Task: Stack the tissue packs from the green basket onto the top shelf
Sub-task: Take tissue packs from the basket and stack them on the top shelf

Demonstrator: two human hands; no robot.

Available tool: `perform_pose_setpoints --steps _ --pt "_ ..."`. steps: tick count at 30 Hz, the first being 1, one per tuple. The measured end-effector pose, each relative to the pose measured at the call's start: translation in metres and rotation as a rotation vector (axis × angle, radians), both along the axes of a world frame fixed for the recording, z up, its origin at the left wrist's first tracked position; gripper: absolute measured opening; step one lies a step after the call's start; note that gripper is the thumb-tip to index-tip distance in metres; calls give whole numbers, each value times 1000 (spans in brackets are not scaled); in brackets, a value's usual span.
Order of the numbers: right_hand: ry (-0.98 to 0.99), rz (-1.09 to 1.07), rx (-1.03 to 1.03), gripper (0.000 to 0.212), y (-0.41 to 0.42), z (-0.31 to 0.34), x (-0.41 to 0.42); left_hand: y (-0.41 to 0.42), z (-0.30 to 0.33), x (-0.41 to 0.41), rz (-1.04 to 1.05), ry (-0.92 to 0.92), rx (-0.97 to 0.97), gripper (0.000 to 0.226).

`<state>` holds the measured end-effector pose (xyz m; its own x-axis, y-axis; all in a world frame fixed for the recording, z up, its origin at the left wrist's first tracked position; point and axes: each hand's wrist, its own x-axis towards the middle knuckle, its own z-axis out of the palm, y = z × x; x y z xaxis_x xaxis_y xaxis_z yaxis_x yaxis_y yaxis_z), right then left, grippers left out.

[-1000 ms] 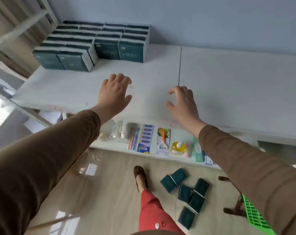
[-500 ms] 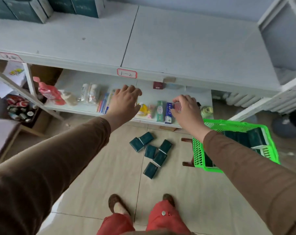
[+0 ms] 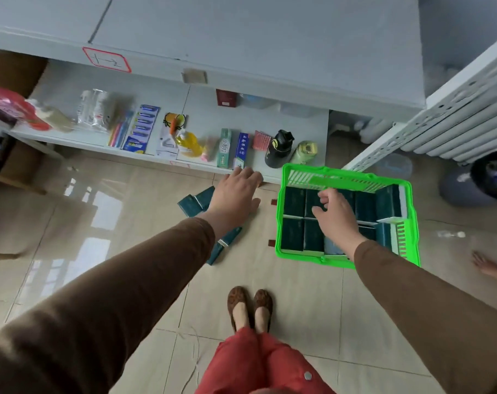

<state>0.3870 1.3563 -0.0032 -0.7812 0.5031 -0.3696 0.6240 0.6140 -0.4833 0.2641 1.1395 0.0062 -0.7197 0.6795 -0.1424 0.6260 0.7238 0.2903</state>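
Both arms have dropped from the shelf toward the floor, right hand (image 3: 334,213) now over the green basket (image 3: 346,260).

Dark teal tissue packs (image 3: 294,201) stand on end in rows inside it. Right fingers loosely spread, holding nothing; left hand (image 3: 234,194) flat and empty above loose packs (image 3: 196,200) on the tiles.

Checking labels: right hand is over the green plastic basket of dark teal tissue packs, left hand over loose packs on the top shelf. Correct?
Not quite. In the head view the left hand is over loose dark teal tissue packs on the tiled floor, not the shelf. The right hand is over the green plastic basket.
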Motion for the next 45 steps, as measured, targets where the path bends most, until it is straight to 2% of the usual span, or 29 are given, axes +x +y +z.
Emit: perform_pose_setpoints --steps 8,14,20,22,25,27,29,32,35,37,40,42,45 --pt "-222 -188 -32 35 85 -92 61 96 -82 34 -80 -75 -89 43" --pt "-371 -196 -81 41 138 -150 81 184 -145 45 -97 -156 -121 40" --pt "-405 -253 -155 65 145 -196 71 274 -210 38 -166 -198 -157 50" --pt "-420 -269 -124 72 143 -207 71 302 -225 36 -197 -180 -151 53" --pt "-429 -218 -15 69 140 -221 75 337 -243 35 -300 -130 -180 55" --pt "-424 -166 47 67 138 -229 79 353 -255 36 -379 -79 -218 62" --pt "-400 -147 63 70 138 -235 82 363 -265 37 -436 -37 -259 81" --pt "-365 -142 55 75 141 -242 88 373 -272 38 -503 15 -336 107" --pt "-418 -129 4 72 146 -246 88 370 -270 37 -553 44 -377 120" --pt "-487 -121 -38 70 149 -244 86 364 -263 33 -524 19 -363 108" --pt "-476 -181 -154 63 150 -225 83 340 -241 22 -368 -103 -313 70" --pt "-407 -215 -231 56 150 -208 81 314 -224 15 -242 -158 -259 63" --pt "-314 -150 -262 53 143 -160 70 253 -173 3 -46 -169 -126 59"
